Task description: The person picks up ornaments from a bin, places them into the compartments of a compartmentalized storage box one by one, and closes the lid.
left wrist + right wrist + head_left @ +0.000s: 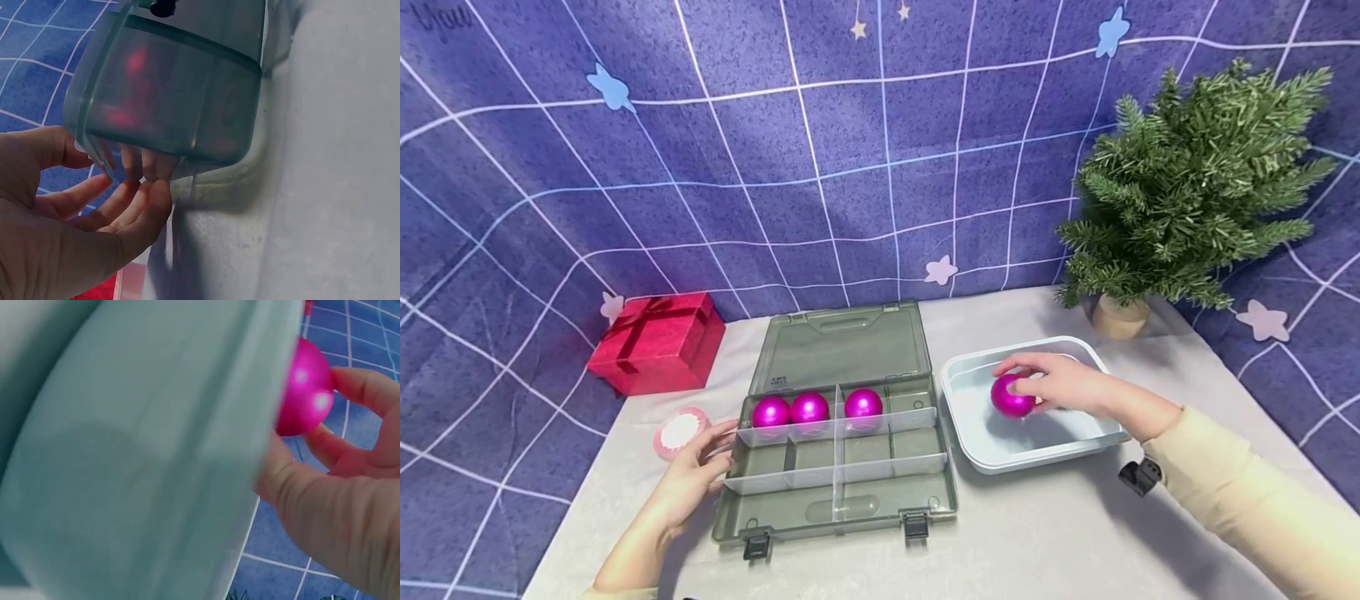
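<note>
My right hand (1067, 385) pinches a shiny magenta ball (1012, 395) between thumb and fingers, above the inside of a white plastic tub (1000, 458). In the right wrist view, the tub's wall (144, 450) hides part of the held ball (307, 387). My left hand (688, 479) rests its fingertips against the left outer side of a translucent green compartment case (895, 525), seen close up in the left wrist view. The case lies with its lid (842, 350) folded back. In its back row sit three magenta balls: two in the left section (809, 409), one in the right (863, 404).
A red gift box (658, 343) stands at the back left, with a pink-and-white round object (681, 432) in front of it. A small artificial fir tree (1195, 183) stands behind the tub at the right. A blue grid-patterned cloth (850, 150) hangs behind the table.
</note>
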{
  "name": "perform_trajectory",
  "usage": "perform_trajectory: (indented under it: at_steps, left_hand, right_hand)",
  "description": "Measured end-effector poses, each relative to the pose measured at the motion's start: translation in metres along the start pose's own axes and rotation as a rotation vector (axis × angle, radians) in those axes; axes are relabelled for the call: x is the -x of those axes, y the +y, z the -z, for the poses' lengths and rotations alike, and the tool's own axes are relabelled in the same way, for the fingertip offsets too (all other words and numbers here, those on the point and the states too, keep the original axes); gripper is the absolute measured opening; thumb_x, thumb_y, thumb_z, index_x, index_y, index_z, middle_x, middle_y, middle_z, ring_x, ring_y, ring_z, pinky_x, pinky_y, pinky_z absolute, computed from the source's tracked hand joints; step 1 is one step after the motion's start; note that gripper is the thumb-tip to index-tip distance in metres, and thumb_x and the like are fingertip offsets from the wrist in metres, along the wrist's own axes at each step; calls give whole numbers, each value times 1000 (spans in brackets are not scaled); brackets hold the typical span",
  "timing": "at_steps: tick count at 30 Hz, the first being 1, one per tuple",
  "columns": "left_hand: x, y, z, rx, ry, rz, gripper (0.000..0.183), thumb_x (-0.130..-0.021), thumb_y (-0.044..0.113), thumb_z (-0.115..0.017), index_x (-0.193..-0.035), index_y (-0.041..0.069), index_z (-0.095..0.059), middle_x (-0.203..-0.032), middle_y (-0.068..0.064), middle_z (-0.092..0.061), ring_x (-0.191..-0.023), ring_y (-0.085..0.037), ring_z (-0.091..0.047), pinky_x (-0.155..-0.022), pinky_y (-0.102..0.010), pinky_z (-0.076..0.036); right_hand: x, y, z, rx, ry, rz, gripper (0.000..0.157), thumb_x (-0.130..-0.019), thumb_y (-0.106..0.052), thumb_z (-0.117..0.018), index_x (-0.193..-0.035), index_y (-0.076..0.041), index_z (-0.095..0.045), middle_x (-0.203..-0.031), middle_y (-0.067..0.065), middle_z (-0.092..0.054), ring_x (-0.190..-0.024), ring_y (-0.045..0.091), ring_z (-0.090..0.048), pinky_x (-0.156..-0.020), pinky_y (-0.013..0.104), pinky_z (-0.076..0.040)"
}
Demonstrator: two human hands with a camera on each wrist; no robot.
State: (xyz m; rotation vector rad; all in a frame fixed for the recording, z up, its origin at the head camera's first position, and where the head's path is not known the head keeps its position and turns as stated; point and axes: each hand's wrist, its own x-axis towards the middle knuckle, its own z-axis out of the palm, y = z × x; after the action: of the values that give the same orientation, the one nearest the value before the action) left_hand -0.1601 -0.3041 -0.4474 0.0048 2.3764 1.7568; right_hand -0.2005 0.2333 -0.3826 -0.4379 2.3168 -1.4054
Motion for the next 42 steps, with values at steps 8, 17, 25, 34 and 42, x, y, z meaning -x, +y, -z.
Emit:
perform_trajectory:
  at_steps: [8, 17, 25, 34, 42]
  left_hand:
    - [1, 0, 1, -3, 3, -6, 59, -98, -4, -49, -154, -5, -33, -150, -33, -39, -111, -9, -56, -78, -32, -52]
    - [2, 0, 0, 10, 9, 8, 59, -98, -4, -49, -154, -3, -34, -150, -32, -39, -114, -12, -56, -81, -33, -53]
    - [3, 0, 1, 29, 6, -2, 59, -98, -4, -49, -155, -4, -33, -151, -33, -38, -117, -14, -55, -83, -31, -52]
    - [4, -2, 0, 27, 4, -5, 60, -97, -5, -50, -154, -6, -32, -150, -33, -38, -115, -12, -55, -80, -30, -52]
    - [3, -1, 0, 26, 14, -4, 60, -98, -5, -49, -155, -4, -32, -150, -32, -39, -115, -12, -57, -80, -31, -52]
  right_hand:
    - [-21, -25, -7, -309, -69, -7, 41, -102, -15, -56, -132, 13, -49, -124, 22, -61, -106, 29, -67, -96, 49, -52]
    - [-60, -54, -39, -324, -73, 5, 44, -98, -15, -59, -136, 6, -55, -128, 22, -60, -102, 27, -68, -94, 48, -54]
    - [-87, -65, -58, -129, -106, 27, 38, -97, -15, -59, -129, 6, -60, -116, 17, -65, -93, 23, -66, -89, 47, -56]
    - [-104, -66, -71, 170, -79, 76, 31, -91, -15, -72, -115, 3, -64, -98, 11, -69, -79, 21, -68, -76, 44, -59]
    - [-112, -66, -79, 529, -89, 244, 29, -86, -16, -68, -113, -6, -69, -83, -1, -68, -75, 13, -58, -78, 35, -50]
